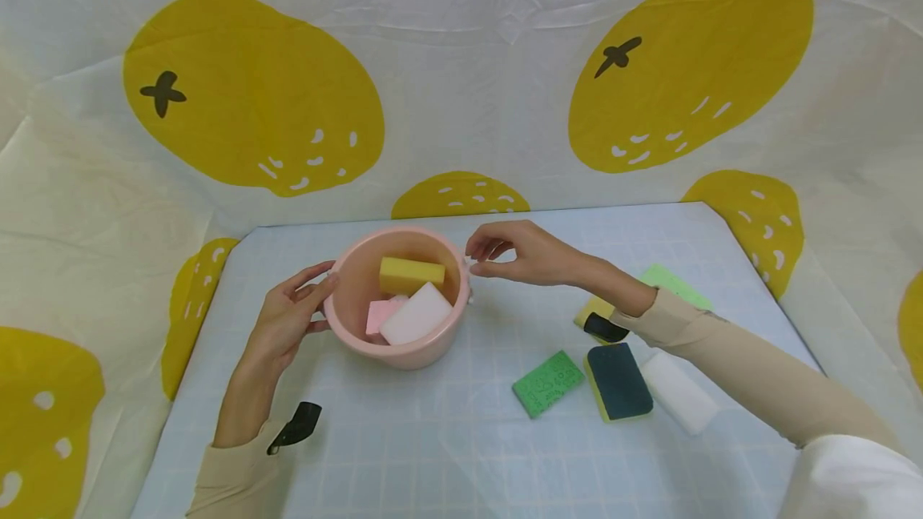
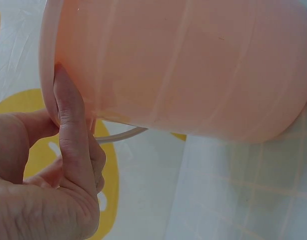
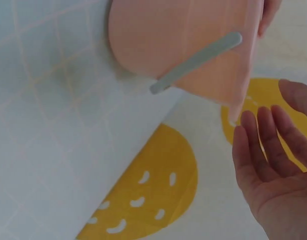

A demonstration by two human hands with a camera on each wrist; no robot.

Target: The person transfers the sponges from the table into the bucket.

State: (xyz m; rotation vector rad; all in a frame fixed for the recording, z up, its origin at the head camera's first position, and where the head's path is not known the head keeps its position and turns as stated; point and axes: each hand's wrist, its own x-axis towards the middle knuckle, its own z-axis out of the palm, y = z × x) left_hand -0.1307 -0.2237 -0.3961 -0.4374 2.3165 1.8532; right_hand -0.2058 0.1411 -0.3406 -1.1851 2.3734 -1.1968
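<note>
Two-handed work: left hand (image 1: 292, 319) touching bucket (image 1: 392, 343) rim at nine o'clock, fingers relaxed; right hand (image 1: 515, 253) loose at three o'clock, holding nothing. Best gripped evenly, kept level mid-tabletop (image 1: 461, 455).

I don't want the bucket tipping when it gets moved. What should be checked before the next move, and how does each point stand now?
1. Left hand on the bucket: ok, thumb and fingers touch the rim on its left side.
2. Right hand on the bucket: not ok, the fingers are open just off the rim.
3. Bucket upright on the table: ok.
4. Load inside: ok, the yellow sponge, white sponge and pink sponge sit below the rim.
5. Handle: ok, it lies down against the wall.
6. Loose sponges: ok, the green sponge and the others lie apart from the bucket.
</note>
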